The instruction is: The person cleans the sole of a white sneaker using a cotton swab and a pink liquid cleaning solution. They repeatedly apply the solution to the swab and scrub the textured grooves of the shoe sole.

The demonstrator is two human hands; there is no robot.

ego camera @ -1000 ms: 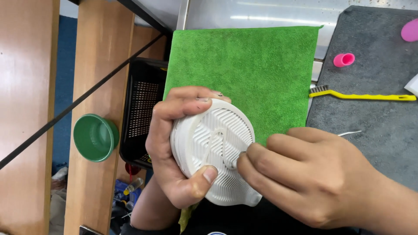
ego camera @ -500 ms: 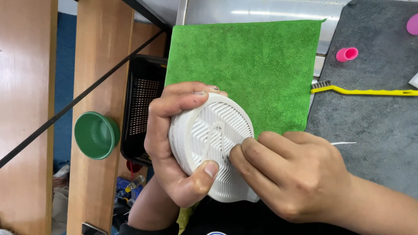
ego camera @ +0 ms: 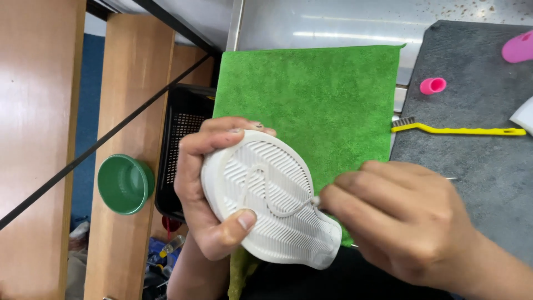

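Observation:
My left hand grips a white shoe sole-up, fingers over its far edge and thumb pressed on the ribbed sole. My right hand is closed on a thin pick-like tool, its tip touching a groove near the sole's right side. A thin metal end sticks out behind the fingers. The shoe is held over the near edge of a green cloth.
A grey mat on the right carries a yellow brush, a pink cap, a pink object and a white object. A black mesh basket and a green cup sit lower at left.
The shoe has turned so more of its long sole shows. My right hand has slid rightward from the sole's middle to its right side.

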